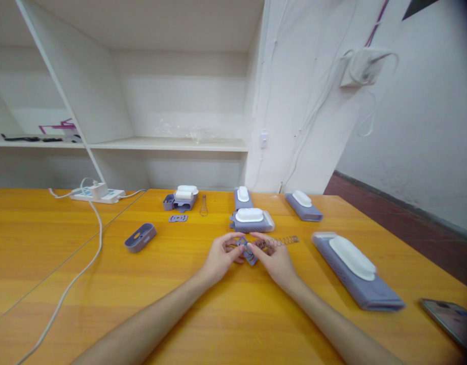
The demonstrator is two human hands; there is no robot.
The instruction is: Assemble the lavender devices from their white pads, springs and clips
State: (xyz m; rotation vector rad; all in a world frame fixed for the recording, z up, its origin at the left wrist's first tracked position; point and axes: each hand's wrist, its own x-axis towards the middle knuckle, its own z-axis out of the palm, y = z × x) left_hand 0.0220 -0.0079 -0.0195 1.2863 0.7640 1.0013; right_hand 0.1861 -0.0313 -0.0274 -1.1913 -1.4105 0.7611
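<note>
Both my hands meet at the middle of the orange table [104, 304]. My left hand [220, 256] and my right hand [276, 259] pinch a small flat purple plastic part [248, 252] between their fingertips. A thin metal coil spring [279, 241] runs from that part out to the right, past my right hand's fingers. Just behind my hands lies a purple device with a white oval top [251, 219].
More purple-and-white devices lie around: a large one [355, 271] at right, two [303, 205] [243, 197] at the back, a partly taken-apart one [182, 197]. A purple shell [140, 237], a flat piece [178, 218], a power strip [98, 193] with cable and a phone [452, 319] also lie here.
</note>
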